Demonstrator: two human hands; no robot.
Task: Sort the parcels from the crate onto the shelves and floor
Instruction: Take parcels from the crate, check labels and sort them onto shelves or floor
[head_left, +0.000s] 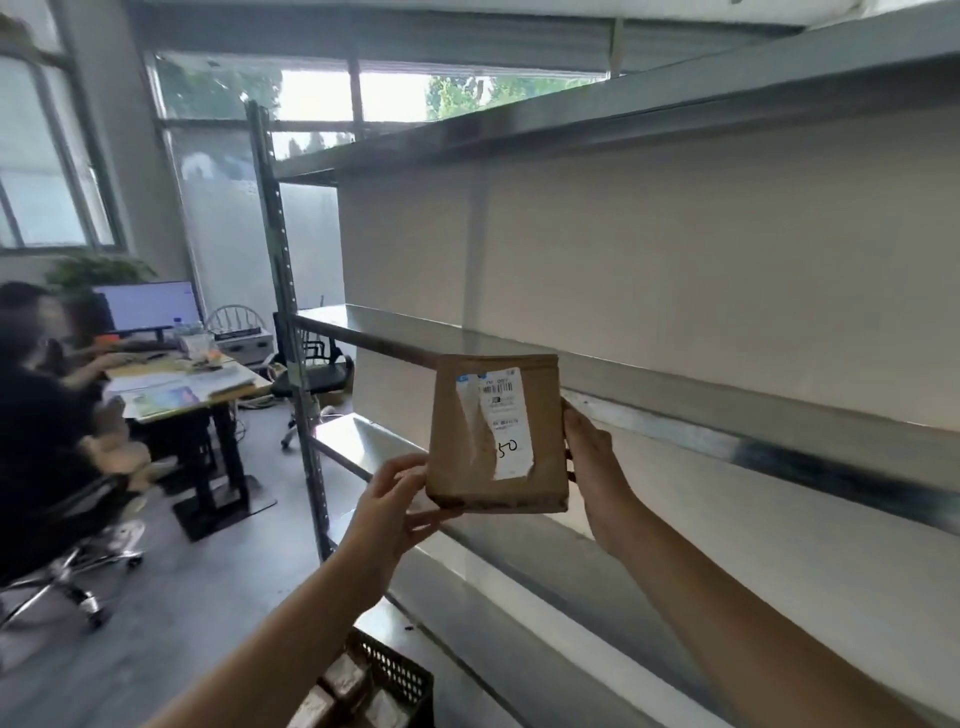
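Brown paper wraps one parcel (496, 436), upright before the metal shelves (675, 384). Two raised hands hold it: the left hand (395, 499) pinches its lower left corner and the right hand (597, 467) grips its right edge. One black crate (400, 675) sits near, below.

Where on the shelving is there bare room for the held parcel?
The middle shelf, behind the parcel, lies bare from the upright post rightwards along the back panel. The shelf below also shows bare metal. Crowding is only in the black crate, packed with parcels.
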